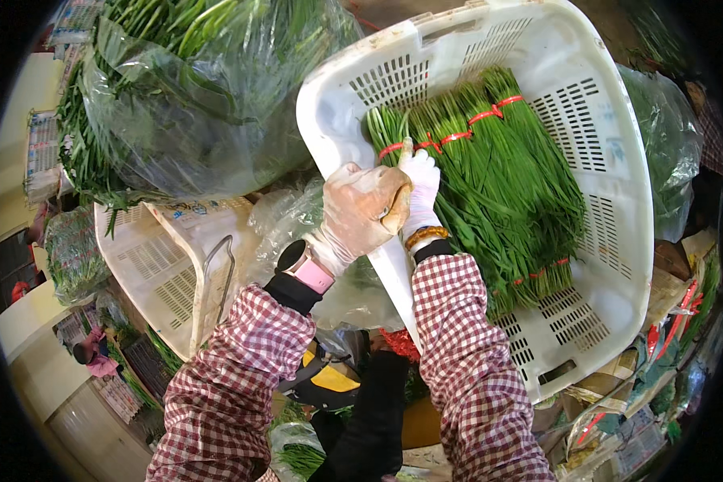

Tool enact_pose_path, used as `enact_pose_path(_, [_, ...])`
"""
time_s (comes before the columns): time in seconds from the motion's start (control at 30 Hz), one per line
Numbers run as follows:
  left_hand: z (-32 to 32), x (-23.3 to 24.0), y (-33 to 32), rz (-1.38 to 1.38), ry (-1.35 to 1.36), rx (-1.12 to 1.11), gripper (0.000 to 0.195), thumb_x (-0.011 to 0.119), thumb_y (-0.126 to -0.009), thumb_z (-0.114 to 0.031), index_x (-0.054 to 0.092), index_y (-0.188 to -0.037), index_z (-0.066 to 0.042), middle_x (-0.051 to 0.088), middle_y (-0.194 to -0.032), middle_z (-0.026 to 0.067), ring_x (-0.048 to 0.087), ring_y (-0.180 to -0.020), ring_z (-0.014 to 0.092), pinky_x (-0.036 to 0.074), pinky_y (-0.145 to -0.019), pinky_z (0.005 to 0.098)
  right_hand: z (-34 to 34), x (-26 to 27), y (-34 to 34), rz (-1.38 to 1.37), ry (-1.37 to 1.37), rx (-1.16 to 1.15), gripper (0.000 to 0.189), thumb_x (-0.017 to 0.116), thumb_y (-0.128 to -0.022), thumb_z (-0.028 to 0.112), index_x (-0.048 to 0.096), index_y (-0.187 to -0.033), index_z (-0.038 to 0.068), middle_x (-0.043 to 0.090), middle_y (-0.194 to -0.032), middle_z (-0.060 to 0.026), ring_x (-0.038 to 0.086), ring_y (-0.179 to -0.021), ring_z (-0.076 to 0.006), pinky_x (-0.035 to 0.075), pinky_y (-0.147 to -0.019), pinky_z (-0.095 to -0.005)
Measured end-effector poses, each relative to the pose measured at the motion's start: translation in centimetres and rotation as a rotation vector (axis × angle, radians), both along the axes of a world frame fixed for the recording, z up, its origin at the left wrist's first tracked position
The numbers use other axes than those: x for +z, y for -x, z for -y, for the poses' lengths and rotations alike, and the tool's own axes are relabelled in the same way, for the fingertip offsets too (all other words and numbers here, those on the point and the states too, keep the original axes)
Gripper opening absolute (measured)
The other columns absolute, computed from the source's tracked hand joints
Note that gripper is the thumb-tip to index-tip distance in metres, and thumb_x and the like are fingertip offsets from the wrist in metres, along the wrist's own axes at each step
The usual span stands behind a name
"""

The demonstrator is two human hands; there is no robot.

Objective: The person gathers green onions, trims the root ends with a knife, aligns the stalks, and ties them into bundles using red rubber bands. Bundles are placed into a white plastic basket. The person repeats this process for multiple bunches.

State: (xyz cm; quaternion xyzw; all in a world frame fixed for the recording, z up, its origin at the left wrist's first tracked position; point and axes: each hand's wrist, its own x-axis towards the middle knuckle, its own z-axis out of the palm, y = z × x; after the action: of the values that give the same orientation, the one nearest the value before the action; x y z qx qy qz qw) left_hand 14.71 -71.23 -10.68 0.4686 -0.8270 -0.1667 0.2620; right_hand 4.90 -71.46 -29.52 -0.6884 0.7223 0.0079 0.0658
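Several bundles of green garlic chives [500, 175], tied with red bands, lie side by side in a white plastic basket [629, 265]. My right hand [422, 181], in a pale glove with a beaded bracelet at the wrist, is inside the basket on the leftmost chive bundle [387, 125], near its red band. Whether it grips the bundle is hidden. My left hand [364, 208] wears a stained glove and a pink-strapped watch [310, 271]. Its fingers are curled over the basket's near side, next to my right hand; what they hold cannot be seen.
A large clear plastic bag of loose greens [199, 102] stands at upper left. Below it is a second white basket [156, 265] with a wire handle. Another bag of greens [663, 150] adjoins the right side. A person [96, 352] sits farther off at left.
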Motion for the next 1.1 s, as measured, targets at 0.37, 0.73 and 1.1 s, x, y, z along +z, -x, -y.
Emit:
enact_pose_path(0.37, [0.2,0.0,-0.1,-0.001,-0.042,-0.057,0.007,0.067,-0.084,-0.007,0.068,-0.089,-0.011,0.072,-0.081,0.0028,0.066,-0.067,0.023,0.043,-0.062,0.0356,0.4,-2.2,-0.4,-0.059,-0.092,0.052,0.054,0.058,-0.092,0.015,0.049,-0.145,0.010,0.059,-0.097,-0.0045,0.059,-0.090,-0.0216,0.048,-0.075,-0.0355])
enact_pose_path(0.73, [0.4,0.0,-0.4,0.038,-0.055,-0.085,0.006,0.068,-0.084,-0.014,0.067,-0.089,-0.012,0.068,-0.078,0.0022,0.063,-0.065,0.022,0.041,-0.061,0.0347,-2.9,-1.1,2.3,0.186,-0.096,0.223,0.085,0.067,-0.089,0.035,0.028,-0.159,0.008,0.037,-0.156,-0.0253,0.039,-0.141,-0.0402,0.026,-0.119,-0.0544])
enact_pose_path(1.1, [0.6,1.0,0.4,0.074,-0.050,-0.078,0.004,0.068,-0.085,-0.015,0.066,-0.087,-0.012,0.070,-0.078,0.0005,0.067,-0.069,0.021,0.042,-0.062,0.0361,-2.1,1.8,3.2,0.298,-0.087,0.136,0.076,0.075,-0.080,0.033,0.048,-0.145,0.005,0.052,-0.144,-0.0206,0.053,-0.125,-0.0327,0.040,-0.105,-0.0502])
